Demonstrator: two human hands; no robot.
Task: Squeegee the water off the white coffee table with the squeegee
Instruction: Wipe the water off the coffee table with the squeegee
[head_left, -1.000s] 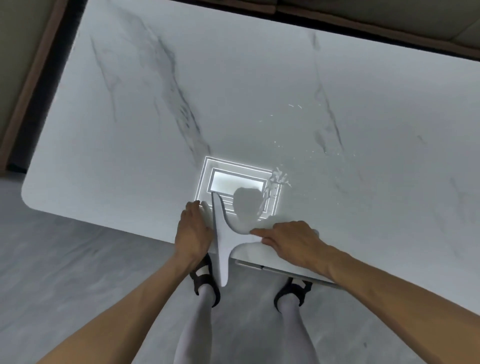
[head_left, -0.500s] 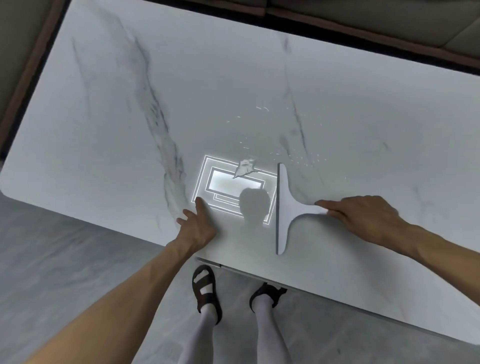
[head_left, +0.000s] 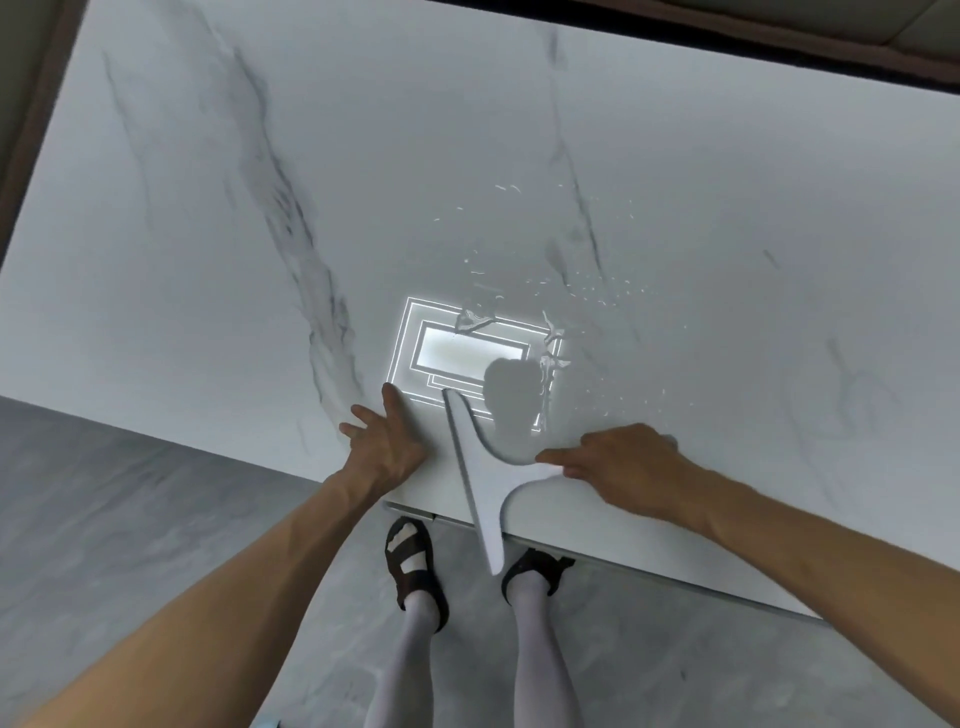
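The white marble-patterned coffee table (head_left: 519, 156) fills most of the view. A white T-shaped squeegee (head_left: 475, 478) lies on its near edge, blade running near-to-far, its near end overhanging the edge. My right hand (head_left: 623, 467) grips the squeegee's handle from the right. My left hand (head_left: 384, 447) rests flat on the tabletop just left of the blade, fingers spread. Water droplets (head_left: 587, 291) and small puddles glint on the table beyond and to the right of the squeegee, around a bright reflection of a ceiling light (head_left: 467, 353).
Grey floor (head_left: 130, 519) lies to the left and below the table's near edge. My feet in dark sandals (head_left: 415, 566) stand right at that edge. A dark wooden frame (head_left: 779, 36) runs along the table's far side.
My right hand has dragged the squeegee left and toward me, from right of the light reflection to the near edge. My left hand stayed flat on the table.
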